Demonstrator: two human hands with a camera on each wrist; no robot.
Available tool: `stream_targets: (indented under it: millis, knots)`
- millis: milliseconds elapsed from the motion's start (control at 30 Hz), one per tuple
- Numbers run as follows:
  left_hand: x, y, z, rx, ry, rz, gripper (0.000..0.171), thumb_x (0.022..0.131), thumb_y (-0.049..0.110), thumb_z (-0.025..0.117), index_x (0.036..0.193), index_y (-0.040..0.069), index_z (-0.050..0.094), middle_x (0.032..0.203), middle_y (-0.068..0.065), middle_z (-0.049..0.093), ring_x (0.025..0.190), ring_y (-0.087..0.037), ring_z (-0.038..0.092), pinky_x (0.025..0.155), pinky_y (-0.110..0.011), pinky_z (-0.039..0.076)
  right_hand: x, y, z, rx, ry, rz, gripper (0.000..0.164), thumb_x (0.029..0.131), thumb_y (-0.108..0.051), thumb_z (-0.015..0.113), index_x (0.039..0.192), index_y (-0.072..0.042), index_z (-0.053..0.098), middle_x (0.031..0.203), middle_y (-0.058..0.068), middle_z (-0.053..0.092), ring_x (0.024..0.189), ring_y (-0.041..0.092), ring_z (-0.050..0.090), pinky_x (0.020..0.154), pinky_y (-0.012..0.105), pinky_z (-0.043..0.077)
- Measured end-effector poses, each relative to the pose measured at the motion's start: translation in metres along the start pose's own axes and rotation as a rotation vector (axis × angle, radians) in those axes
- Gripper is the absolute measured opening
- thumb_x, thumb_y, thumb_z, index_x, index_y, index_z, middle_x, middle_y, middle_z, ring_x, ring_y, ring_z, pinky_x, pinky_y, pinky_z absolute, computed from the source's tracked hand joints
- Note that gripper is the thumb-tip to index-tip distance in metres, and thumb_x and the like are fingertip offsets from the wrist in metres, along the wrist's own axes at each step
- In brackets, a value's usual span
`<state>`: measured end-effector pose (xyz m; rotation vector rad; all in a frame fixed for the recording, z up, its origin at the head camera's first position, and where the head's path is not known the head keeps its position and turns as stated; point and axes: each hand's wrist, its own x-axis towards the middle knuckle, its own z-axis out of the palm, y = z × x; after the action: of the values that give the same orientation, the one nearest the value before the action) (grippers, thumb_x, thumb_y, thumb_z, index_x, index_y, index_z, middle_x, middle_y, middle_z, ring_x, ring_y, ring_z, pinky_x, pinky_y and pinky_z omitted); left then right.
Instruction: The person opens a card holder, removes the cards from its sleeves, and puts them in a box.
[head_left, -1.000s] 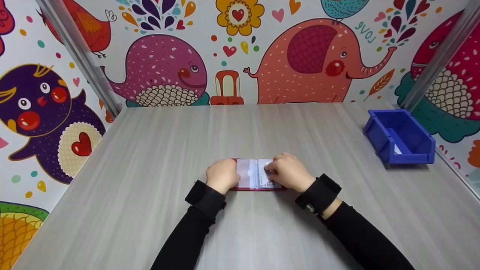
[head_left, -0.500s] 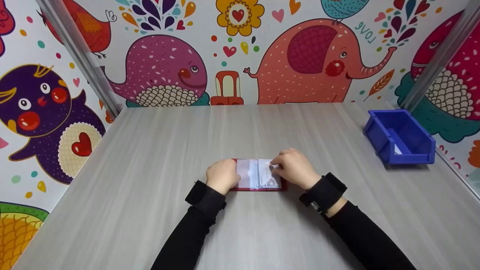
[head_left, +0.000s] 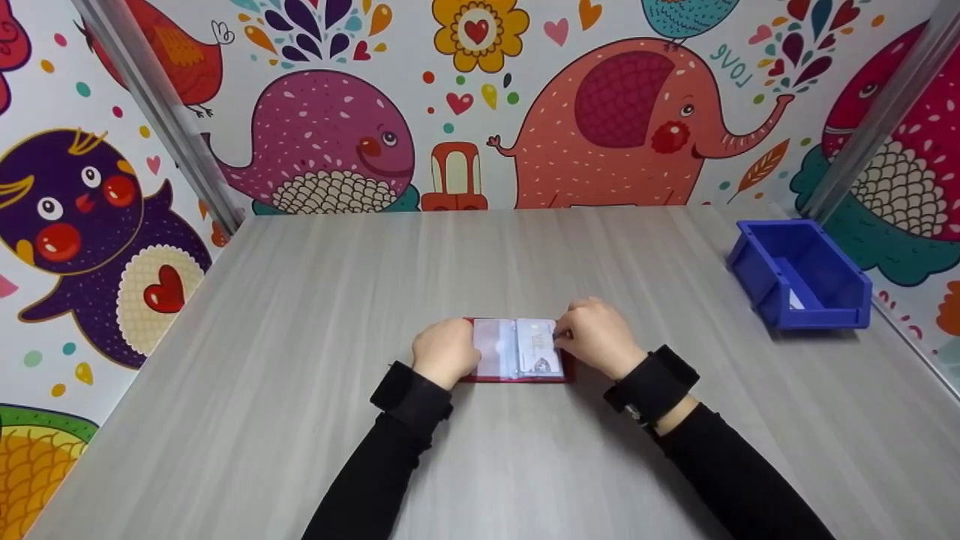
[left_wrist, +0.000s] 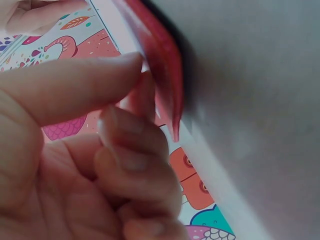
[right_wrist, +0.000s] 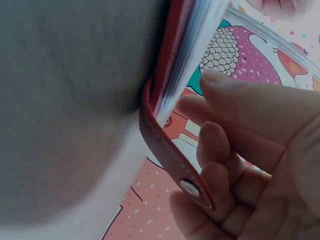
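A small red card holder (head_left: pixel 493 349) lies spread on the table, its clear sleeves facing up. A pale printed card (head_left: pixel 536 349) shows in the right-hand sleeve. My left hand (head_left: pixel 444 352) holds the left cover edge between thumb and forefinger, seen closer in the left wrist view at the red cover (left_wrist: pixel 170 65). Beside the right edge of the sleeves is my right hand (head_left: pixel 598 337), its fingers loosely bent. In the right wrist view its thumb and forefinger tips are close to the stacked sleeves (right_wrist: pixel 192 50). A red strap with a snap button (right_wrist: pixel 172 160) reaches the other fingers.
A blue plastic bin (head_left: pixel 799 277) stands at the table's right side, with something white inside. The wood-grain table (head_left: pixel 337 300) meets printed cartoon walls (head_left: pixel 480 105) at the back and sides. Metal posts (head_left: pixel 161 112) run up the corners.
My right hand has slid rightward across the right sleeve to its outer edge, uncovering more of the card. My left hand has stayed at the left cover.
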<state>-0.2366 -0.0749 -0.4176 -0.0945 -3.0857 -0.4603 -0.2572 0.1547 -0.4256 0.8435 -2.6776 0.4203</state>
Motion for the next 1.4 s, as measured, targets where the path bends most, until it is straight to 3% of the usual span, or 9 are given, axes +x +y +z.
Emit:
stream_targets:
  millis: [567, 1000, 1233, 1400]
  knots:
    - [-0.0002, 0.0003, -0.0011, -0.005, -0.018, 0.01, 0.003, 0.078, 0.008, 0.068, 0.077, 0.006, 0.066, 0.074, -0.004, 0.062, 0.064, -0.019, 0.054, 0.057, -0.042, 0.05, -0.0029, -0.0026, 0.0026, -0.042, -0.042, 0.026, 0.011, 0.072, -0.007, 0.085, 0.081, -0.008, 0.078, 0.074, 0.005, 0.059, 0.072, 0.029, 0.057, 0.064, 0.044, 0.048]
    - [-0.0004, 0.001, -0.0005, 0.014, -0.006, 0.022, 0.005, 0.078, 0.008, 0.068, 0.082, 0.005, 0.069, 0.079, -0.007, 0.066, 0.067, -0.022, 0.058, 0.061, -0.045, 0.051, -0.0006, -0.0021, 0.0038, -0.015, -0.061, 0.011, 0.01, 0.072, -0.006, 0.085, 0.078, -0.006, 0.077, 0.073, 0.005, 0.06, 0.071, 0.028, 0.058, 0.067, 0.042, 0.048]
    - [-0.001, 0.0044, -0.0016, 0.013, 0.043, 0.05, 0.004, 0.079, 0.007, 0.066, 0.077, 0.005, 0.068, 0.078, -0.009, 0.067, 0.068, -0.026, 0.062, 0.059, -0.045, 0.05, -0.0001, -0.0031, 0.0031, -0.016, -0.08, 0.032, 0.009, 0.074, -0.007, 0.084, 0.079, -0.006, 0.078, 0.074, 0.006, 0.062, 0.072, 0.027, 0.059, 0.067, 0.042, 0.049]
    - [-0.0051, 0.0096, -0.0032, 0.012, 0.116, 0.118, 0.023, 0.08, 0.01, 0.069, 0.061, 0.009, 0.057, 0.068, -0.006, 0.062, 0.063, -0.027, 0.061, 0.055, -0.045, 0.049, 0.0004, -0.0035, 0.0016, -0.015, -0.073, 0.014, 0.009, 0.072, -0.003, 0.083, 0.073, -0.007, 0.075, 0.071, 0.005, 0.061, 0.069, 0.026, 0.056, 0.065, 0.041, 0.048]
